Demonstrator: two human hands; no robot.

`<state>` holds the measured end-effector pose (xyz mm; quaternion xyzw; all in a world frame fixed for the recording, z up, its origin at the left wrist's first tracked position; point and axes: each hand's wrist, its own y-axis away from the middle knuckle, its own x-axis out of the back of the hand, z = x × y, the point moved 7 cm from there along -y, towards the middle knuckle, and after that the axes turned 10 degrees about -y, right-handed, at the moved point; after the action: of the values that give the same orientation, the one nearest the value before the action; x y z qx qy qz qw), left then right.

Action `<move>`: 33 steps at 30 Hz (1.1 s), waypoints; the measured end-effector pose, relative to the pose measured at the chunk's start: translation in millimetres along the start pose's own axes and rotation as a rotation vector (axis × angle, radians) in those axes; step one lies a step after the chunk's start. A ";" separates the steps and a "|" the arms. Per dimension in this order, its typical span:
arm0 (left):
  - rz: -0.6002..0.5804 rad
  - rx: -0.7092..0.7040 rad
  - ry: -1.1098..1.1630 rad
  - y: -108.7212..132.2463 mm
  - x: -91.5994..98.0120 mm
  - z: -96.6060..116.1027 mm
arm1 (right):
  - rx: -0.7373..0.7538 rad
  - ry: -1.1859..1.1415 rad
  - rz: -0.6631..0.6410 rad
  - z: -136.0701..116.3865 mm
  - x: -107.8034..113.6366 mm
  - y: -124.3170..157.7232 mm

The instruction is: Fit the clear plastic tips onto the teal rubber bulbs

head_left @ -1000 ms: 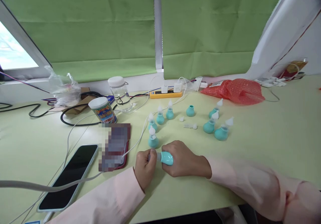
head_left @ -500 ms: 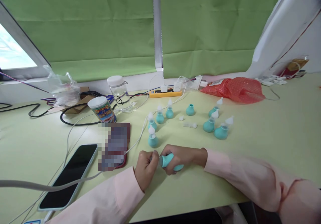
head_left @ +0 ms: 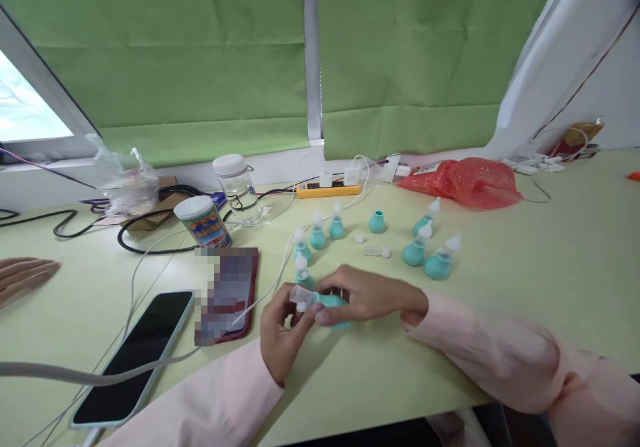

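A teal squeeze bulb of a nasal aspirator lies tilted on its side between my two hands, above the table. Its clear plastic tube points left, joined to or touching the bulb's neck. My left hand is closed round the tube, thumb near the neck. My right hand grips the bulb with thumb and fingers. Just behind stand several assembled aspirators, one close by partly covered by my left hand. An open bulb without a tube, a small white cap and a loose clear tube lie farther back.
More assembled aspirators stand at right. To the left are a black-screened phone, a red-edged phone, a can, a bottle and cables. Another person's hand rests at far left. A red bubble-wrap bag lies behind.
My hands have shifted slightly up, and my left hand has loosened, so the clear tube shows. My right fingers have moved on the bulb. Another person's hand has come into view at left.
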<state>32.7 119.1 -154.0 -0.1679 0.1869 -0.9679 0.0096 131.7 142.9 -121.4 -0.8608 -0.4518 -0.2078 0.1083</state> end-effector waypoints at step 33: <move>-0.172 0.033 -0.210 2.7 -14.3 -2.5 | -0.225 0.669 0.480 64.2 80.3 -11.5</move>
<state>45.3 118.6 -161.8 -0.2835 0.1537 -0.9452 -0.0509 179.5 232.3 -142.0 -0.8331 -0.1531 -0.4926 0.1997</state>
